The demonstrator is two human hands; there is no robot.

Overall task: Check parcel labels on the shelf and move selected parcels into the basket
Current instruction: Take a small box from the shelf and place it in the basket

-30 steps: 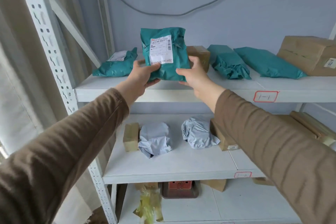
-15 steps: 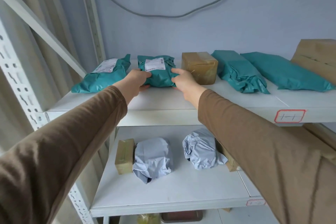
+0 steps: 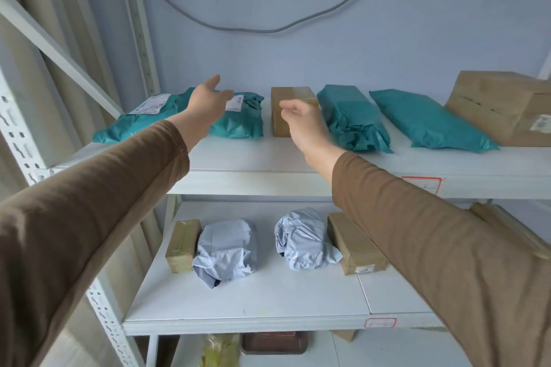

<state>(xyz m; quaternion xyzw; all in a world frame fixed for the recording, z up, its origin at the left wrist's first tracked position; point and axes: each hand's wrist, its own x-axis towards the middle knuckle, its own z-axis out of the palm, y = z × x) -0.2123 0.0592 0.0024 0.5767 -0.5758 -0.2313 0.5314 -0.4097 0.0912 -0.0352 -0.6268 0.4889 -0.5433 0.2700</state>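
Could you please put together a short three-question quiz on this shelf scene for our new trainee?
1. True or false: the left hand grips a teal parcel.
2. What stands on the top shelf directly beyond the right hand? A) small cardboard box B) grey parcel C) basket
3. How many crumpled grey parcels lie on the middle shelf?

Key: 1 false, both hands are open and hold nothing; 2 A; 3 two.

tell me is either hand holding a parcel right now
No, the left hand and right hand both hover empty above the top shelf.
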